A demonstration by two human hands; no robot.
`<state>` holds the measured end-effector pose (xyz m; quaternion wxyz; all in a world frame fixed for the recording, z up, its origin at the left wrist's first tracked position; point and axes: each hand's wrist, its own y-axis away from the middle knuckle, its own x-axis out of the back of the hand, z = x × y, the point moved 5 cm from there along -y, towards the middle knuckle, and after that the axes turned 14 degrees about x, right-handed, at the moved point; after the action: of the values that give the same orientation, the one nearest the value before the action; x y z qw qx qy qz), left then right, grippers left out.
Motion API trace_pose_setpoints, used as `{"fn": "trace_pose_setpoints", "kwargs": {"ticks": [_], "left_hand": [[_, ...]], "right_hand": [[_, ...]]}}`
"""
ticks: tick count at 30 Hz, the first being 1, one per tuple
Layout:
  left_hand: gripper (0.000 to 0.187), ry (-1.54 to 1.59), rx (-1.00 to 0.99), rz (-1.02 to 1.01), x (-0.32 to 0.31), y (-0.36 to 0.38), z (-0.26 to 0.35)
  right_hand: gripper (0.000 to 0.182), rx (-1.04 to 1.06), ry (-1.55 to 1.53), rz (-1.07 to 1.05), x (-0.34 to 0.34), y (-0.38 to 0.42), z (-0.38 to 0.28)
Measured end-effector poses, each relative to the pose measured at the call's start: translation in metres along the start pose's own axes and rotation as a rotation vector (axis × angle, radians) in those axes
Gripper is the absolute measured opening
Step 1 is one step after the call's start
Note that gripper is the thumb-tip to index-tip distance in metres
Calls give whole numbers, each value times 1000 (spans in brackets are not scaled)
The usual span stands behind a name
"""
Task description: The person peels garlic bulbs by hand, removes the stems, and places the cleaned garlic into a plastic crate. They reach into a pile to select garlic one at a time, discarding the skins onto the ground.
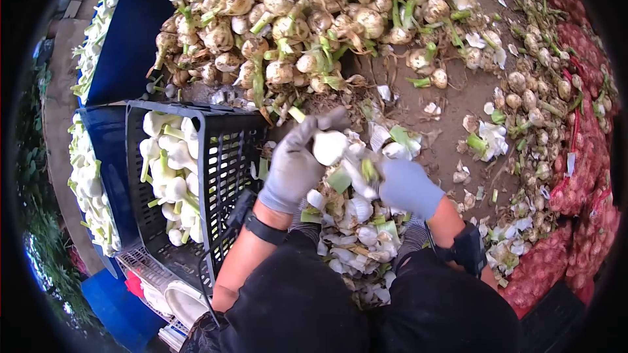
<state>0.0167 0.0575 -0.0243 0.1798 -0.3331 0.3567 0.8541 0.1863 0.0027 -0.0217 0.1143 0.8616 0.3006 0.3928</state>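
Observation:
My left hand [292, 168], in a grey glove, holds a white peeled garlic bulb [330, 148] with its fingers closed round it; a short green stem points up and left. Just right of the bulb, my right hand [407, 185], also gloved, is closed on something blurred, which looks like loose garlic skin [366, 173]. Below both hands, a heap of white and green peelings [360, 235] lies between the knees. A black crate [204, 189] at the left contains clean white bulbs [171, 173].
Unpeeled garlic [281, 26] is piled beyond my hands. Blue crates [121, 46] with white bulbs stand at the far left. Red mesh sacks [582, 183] line the right side, beside scattered small bulbs [533, 101] on the brown ground [451, 111].

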Motion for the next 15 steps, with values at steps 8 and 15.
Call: {"fn": "trace_pose_setpoints", "kwargs": {"ticks": [8, 15], "left_hand": [[37, 519, 13, 255, 48, -8, 5], [38, -520, -361, 497, -4, 28, 61]], "right_hand": [[34, 406, -489, -418, 16, 24, -76], [31, 291, -90, 185, 20, -6, -9]]}}
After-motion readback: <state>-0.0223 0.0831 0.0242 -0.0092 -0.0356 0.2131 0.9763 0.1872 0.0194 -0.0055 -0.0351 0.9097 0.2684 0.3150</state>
